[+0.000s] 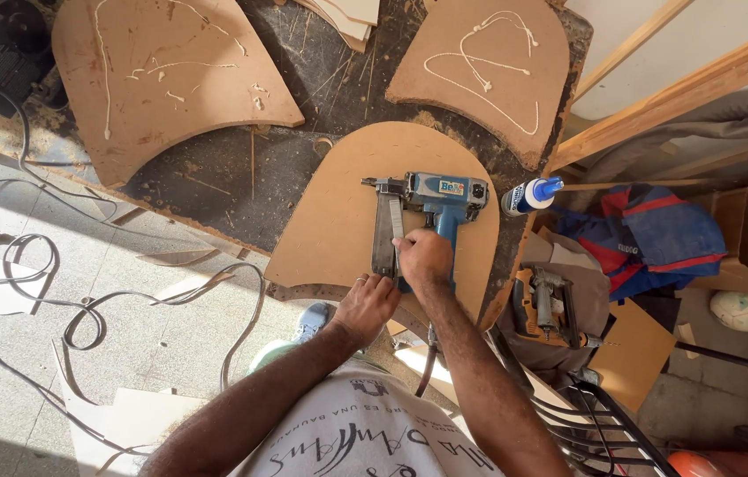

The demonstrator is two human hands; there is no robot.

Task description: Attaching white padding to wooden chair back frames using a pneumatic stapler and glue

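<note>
A blue pneumatic nail gun (434,201) lies on a rounded brown fibreboard panel (330,221) on the dark workbench (215,172). My right hand (423,257) is closed around the gun's handle and the rear of its long metal magazine. My left hand (367,303), with a ring on one finger, rests at the near end of the magazine, fingers curled against it. An air hose (427,367) drops from the handle between my arms.
Two more fibreboard panels (166,75) (484,66) with white glue lines lie further back. A glue bottle (530,195) sits at the bench's right edge. A second nailer (543,305) rests on a cloth at right. Cables (82,305) loop on the tiled floor at left.
</note>
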